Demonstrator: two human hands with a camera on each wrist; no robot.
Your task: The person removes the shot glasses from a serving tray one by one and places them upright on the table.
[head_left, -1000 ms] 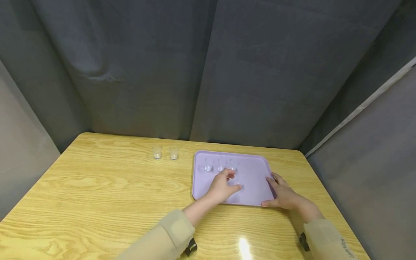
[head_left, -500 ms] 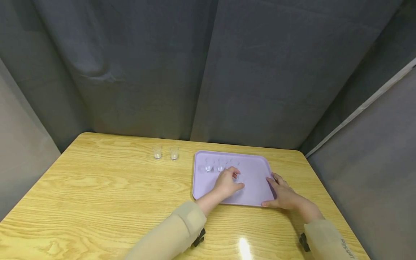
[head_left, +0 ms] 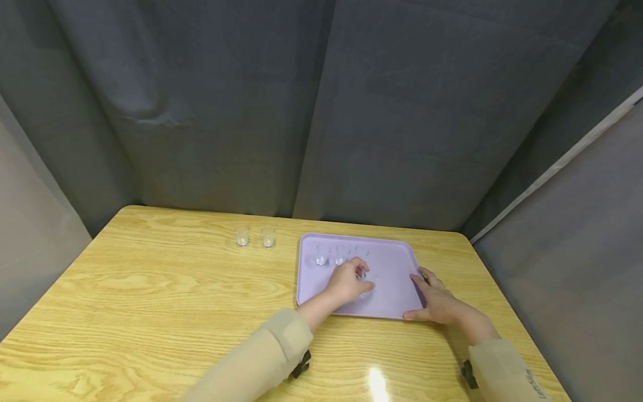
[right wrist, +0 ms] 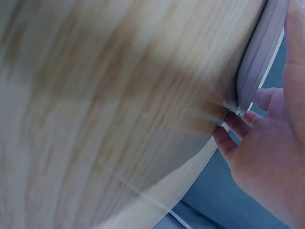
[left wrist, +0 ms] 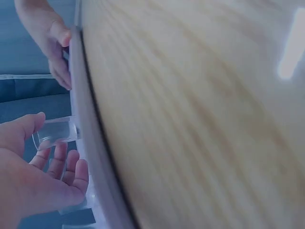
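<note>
One small clear cup (head_left: 364, 273) sits between the thumb and fingers of the left hand (head_left: 346, 282) over the middle of the lilac tray (head_left: 389, 290); the left wrist view shows the same cup (left wrist: 56, 131) pinched at its side by the thumb, with the other fingers loosely curled beneath it, so this grip has hold of the cup. Two more clear cups (head_left: 321, 258) (head_left: 340, 258) stand on the tray just behind the hand, and a faint further one beside them is too pale against the lilac to count with certainty. Two clear cups (head_left: 243, 236) (head_left: 268, 237) stand side by side on the wooden worktop (head_left: 150, 290), well apart from the tray on its left. The right hand (head_left: 436, 298) lies on the tray's near right corner, fingers fairly straight along the rim and the thumb at the front edge, a loose grip pressing rather than closing. The right wrist view is blurred, with fingertips tucked under the tray rim (right wrist: 257, 62). Both beige sleeves (head_left: 261, 363) are cut off at the bottom edge.
</note>
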